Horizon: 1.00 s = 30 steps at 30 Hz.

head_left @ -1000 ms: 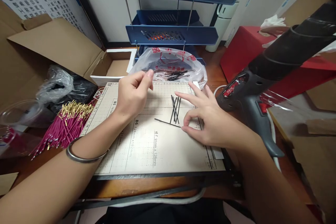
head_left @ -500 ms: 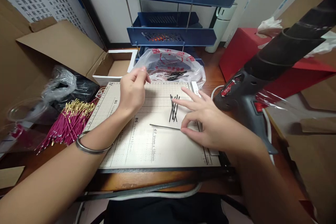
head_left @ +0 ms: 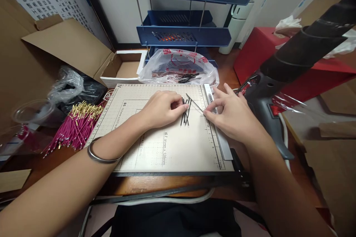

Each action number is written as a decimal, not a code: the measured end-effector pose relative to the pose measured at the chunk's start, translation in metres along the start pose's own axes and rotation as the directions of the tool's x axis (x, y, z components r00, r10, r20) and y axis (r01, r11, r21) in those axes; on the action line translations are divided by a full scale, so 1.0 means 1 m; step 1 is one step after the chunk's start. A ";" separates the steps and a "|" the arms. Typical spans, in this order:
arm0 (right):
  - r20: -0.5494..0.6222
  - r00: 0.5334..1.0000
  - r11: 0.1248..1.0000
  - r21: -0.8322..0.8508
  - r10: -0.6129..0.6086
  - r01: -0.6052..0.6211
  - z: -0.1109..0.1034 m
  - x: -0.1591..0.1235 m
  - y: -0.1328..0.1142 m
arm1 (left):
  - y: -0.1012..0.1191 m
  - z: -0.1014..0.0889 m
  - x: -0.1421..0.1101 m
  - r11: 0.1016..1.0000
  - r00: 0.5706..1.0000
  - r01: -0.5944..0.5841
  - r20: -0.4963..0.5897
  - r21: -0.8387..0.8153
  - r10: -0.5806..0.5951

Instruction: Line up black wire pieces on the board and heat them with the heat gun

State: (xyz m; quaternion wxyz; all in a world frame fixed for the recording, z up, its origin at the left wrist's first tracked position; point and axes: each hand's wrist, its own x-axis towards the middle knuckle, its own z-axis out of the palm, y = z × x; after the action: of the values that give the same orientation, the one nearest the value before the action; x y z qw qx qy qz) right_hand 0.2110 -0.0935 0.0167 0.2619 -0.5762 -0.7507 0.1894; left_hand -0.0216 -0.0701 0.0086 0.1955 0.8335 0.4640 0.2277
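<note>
Soft, pale light falls brightest on the cream, grid-printed flat board [head_left: 178, 148], while the glossy brown wooden worktop [head_left: 136, 187] shows a warm sheen and the lower right sits in shadow. Wide-angle distortion stretches the edges, the upper-right corner darkens, and the thin black sticks [head_left: 185, 117] look slightly soft.

Black strips [head_left: 185, 114] between the left hand [head_left: 165, 109] and the right hand [head_left: 229, 113] contrast with a cream board [head_left: 178, 155] patterned in dark grid lines and lettering, a pale grey bar [head_left: 223, 144] beside the right hand. Left of the left hand, thin wires [head_left: 72, 129] are magenta with gold ends; beyond both hands are a red-printed translucent bag [head_left: 158, 74] and a blue slotted rack [head_left: 207, 37]. Right of the right hand, a dark grey tool [head_left: 263, 120] has a red switch [head_left: 275, 110].
</note>
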 end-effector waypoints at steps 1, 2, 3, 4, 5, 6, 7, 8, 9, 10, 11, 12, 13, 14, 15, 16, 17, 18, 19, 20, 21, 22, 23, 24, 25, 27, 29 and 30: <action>0.027 0.999 1.000 0.004 -0.021 0.021 0.001 -0.001 0.000 | 0.001 0.001 0.000 1.000 1.000 -0.020 -0.006 0.023 0.020; 0.060 0.997 0.999 0.015 -0.049 0.048 0.001 -0.002 -0.001 | 0.002 0.002 -0.001 0.999 0.999 -0.037 -0.008 0.040 0.037; 0.096 0.992 0.996 0.034 -0.084 0.081 0.001 -0.003 -0.001 | 0.003 0.003 -0.001 0.997 0.999 -0.051 -0.007 0.053 0.052; 0.131 0.984 0.991 0.058 -0.123 0.117 0.001 -0.003 -0.002 | 0.004 0.003 -0.001 0.996 0.998 -0.065 -0.005 0.062 0.065; 0.165 0.972 0.985 0.083 -0.165 0.153 0.001 -0.004 -0.003 | 0.004 0.004 -0.002 0.995 0.997 -0.077 -0.006 0.066 0.078; 0.194 0.959 0.976 0.104 -0.206 0.189 0.001 -0.005 -0.004 | 0.005 0.004 -0.002 0.994 0.996 -0.088 -0.010 0.066 0.089; 0.219 0.945 0.967 0.119 -0.245 0.223 0.000 -0.005 -0.005 | 0.005 0.004 -0.002 0.993 0.995 -0.096 -0.013 0.065 0.097; 0.238 0.930 0.958 0.130 -0.279 0.254 0.000 -0.006 -0.005 | 0.005 0.005 -0.003 0.993 0.995 -0.101 -0.019 0.064 0.103; 0.250 0.918 0.949 0.139 -0.309 0.282 0.000 -0.006 -0.005 | 0.006 0.005 -0.003 0.992 0.994 -0.104 -0.024 0.067 0.106; 0.249 0.910 0.941 0.145 -0.333 0.305 -0.001 -0.005 -0.005 | 0.006 0.006 -0.003 0.992 0.994 -0.102 -0.028 0.074 0.105; 0.228 0.909 0.935 0.152 -0.350 0.322 -0.001 -0.005 -0.005 | 0.007 0.006 -0.003 0.992 0.995 -0.096 -0.031 0.085 0.099; 0.180 0.916 0.929 0.162 -0.359 0.333 0.000 -0.004 -0.004 | 0.008 0.007 -0.003 0.991 0.996 -0.086 -0.029 0.099 0.090; 0.109 0.929 0.927 0.170 -0.354 0.334 0.000 -0.002 -0.003 | 0.008 0.007 -0.003 0.991 0.997 -0.076 -0.026 0.112 0.079; 0.023 0.943 0.929 0.178 -0.332 0.323 0.001 0.000 0.000 | 0.009 0.007 -0.003 0.990 0.997 -0.067 -0.021 0.124 0.070; -0.067 0.952 0.934 0.186 -0.298 0.305 0.002 0.002 0.002 | 0.009 0.006 -0.003 0.989 0.998 -0.062 -0.013 0.132 0.064; -0.146 0.956 0.940 0.195 -0.253 0.279 0.004 0.005 0.006 | 0.010 0.006 -0.003 0.988 0.998 -0.063 -0.004 0.138 0.064; -0.201 0.957 0.946 0.204 -0.211 0.252 0.006 0.008 0.010 | 0.010 0.005 -0.003 0.988 0.998 -0.068 0.006 0.140 0.068; -0.236 0.955 0.949 0.217 -0.177 0.229 0.008 0.011 0.014 | 0.011 0.005 -0.002 0.988 0.997 -0.071 0.014 0.139 0.070; -0.255 0.955 0.949 0.234 -0.152 0.213 0.011 0.013 0.018 | 0.012 0.006 -0.002 0.988 0.998 -0.066 0.016 0.139 0.064; -0.255 0.957 0.945 0.256 -0.136 0.203 0.014 0.015 0.022 | 0.014 0.006 -0.002 0.988 0.999 -0.051 0.013 0.144 0.050; -0.235 0.964 0.939 0.287 -0.122 0.189 0.018 0.017 0.026 | 0.016 0.008 -0.001 0.987 1.000 -0.029 0.005 0.157 0.028; -0.210 0.972 0.931 0.325 -0.103 0.169 0.021 0.019 0.029 | 0.018 0.009 -0.001 0.984 1.000 -0.003 -0.007 0.178 0.004; -0.193 0.978 0.919 0.367 -0.080 0.147 0.025 0.021 0.032 | 0.020 0.011 0.000 0.979 1.000 0.020 -0.017 0.204 -0.017; -0.180 0.982 0.901 0.415 -0.054 0.126 0.029 0.022 0.034 | 0.022 0.013 0.000 0.973 0.999 0.035 -0.020 0.227 -0.032; -0.171 0.985 0.878 0.467 -0.027 0.105 0.032 0.024 0.036 | 0.024 0.014 0.001 0.969 0.999 0.039 -0.017 0.244 -0.036; -0.143 0.989 0.813 0.580 0.029 0.060 0.039 0.028 0.040 | 0.024 0.013 0.001 0.969 1.000 0.020 0.001 0.245 -0.021; -0.085 0.992 0.733 0.680 0.097 -0.014 0.044 0.032 0.043 | 0.020 0.009 0.000 0.976 0.999 -0.033 0.030 0.217 0.027; -0.049 0.990 0.693 0.718 0.135 -0.059 0.046 0.033 0.043 | 0.017 0.007 0.000 0.978 0.997 -0.071 0.047 0.197 0.062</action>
State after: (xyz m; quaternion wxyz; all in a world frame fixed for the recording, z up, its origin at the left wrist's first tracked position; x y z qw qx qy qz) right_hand 0.2095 -0.0490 -0.0391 0.4910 -0.4766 -0.5730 0.4510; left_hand -0.0061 -0.0794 0.0123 0.1132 0.8683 0.4521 0.1698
